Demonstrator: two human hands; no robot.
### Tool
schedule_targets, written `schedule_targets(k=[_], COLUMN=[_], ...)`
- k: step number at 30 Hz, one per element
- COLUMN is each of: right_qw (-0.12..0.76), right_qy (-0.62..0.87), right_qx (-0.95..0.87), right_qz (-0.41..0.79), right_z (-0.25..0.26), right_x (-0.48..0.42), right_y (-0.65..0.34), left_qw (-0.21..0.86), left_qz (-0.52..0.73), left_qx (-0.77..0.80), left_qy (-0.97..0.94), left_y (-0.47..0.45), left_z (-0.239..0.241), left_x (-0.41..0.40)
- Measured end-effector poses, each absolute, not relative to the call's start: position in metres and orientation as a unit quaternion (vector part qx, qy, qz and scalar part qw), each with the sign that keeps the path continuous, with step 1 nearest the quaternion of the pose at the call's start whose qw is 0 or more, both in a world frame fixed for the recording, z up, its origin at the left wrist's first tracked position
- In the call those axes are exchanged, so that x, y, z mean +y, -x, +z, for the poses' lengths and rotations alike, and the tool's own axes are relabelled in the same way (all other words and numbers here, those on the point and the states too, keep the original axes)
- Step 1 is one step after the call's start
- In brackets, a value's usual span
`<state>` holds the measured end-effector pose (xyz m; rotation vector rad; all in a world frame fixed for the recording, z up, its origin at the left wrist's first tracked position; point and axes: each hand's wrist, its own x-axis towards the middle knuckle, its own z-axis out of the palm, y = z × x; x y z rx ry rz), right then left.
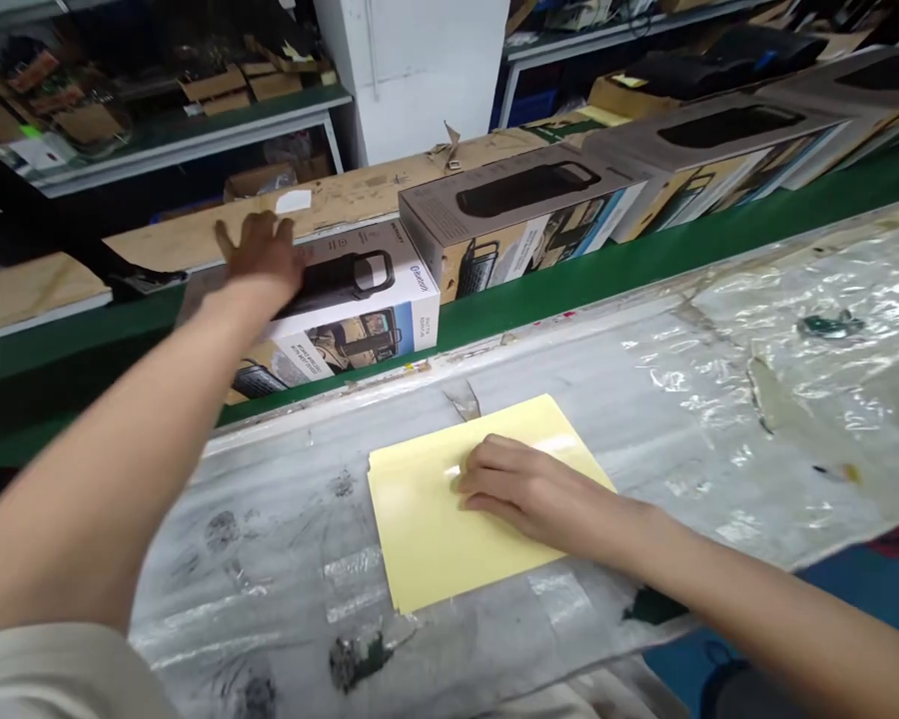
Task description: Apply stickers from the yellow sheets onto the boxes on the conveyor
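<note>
My left hand (261,252) reaches far forward and lies on top of a printed product box (360,310) that stands on the green conveyor belt (644,262); its fingers are stretched flat over the box's top left end. My right hand (516,481) rests on a pale yellow sheet (427,529) on the plastic-covered workbench (719,419), its fingers curled and pinched at a small clear strip near the sheet's middle. What the fingertips grip is too small to name.
Several more boxes of the same kind (524,215) lie in a row on the belt to the right. A wooden board (195,235) runs behind the belt. Shelves with cardboard (225,90) stand at the back. Tape scraps mark the bench.
</note>
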<state>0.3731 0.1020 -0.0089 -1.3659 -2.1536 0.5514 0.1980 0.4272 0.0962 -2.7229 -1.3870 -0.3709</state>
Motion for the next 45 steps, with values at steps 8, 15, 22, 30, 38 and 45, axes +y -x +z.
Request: schedule_targets(k=[8, 15, 22, 30, 38, 45], right_qw=[0.202, 0.242, 0.258, 0.250, 0.343, 0.494], right_qy=[0.464, 0.415, 0.421, 0.427, 0.423, 0.458], right_qx=[-0.848, -0.848, -0.840, -0.833, -0.670, -0.486], right_qz=[0.156, 0.222, 0.227, 0.248, 0.504, 0.556], right_z=[-0.011, -0.023, -0.024, -0.022, 0.001, 0.025], right_x=[0.149, 0.170, 0.165, 0.158, 0.163, 0.171], right_y=[-0.346, -0.340, -0.343, -0.349, -0.387, -0.433], left_qw=[-0.271, -0.355, -0.355, -0.363, -0.188, -0.088], left_qz=[0.040, 0.072, 0.072, 0.080, 0.105, -0.099], left_qx=[-0.255, -0.258, -0.247, -0.268, -0.235, -0.243], left_qy=[0.927, 0.896, 0.899, 0.889, 0.948, 0.961], left_y=[-0.153, -0.142, -0.141, -0.142, -0.141, -0.200], left_z=[0.044, 0.014, 0.008, 0.015, 0.022, 0.074], left_x=[0.258, 0.256, 0.257, 0.256, 0.225, 0.272])
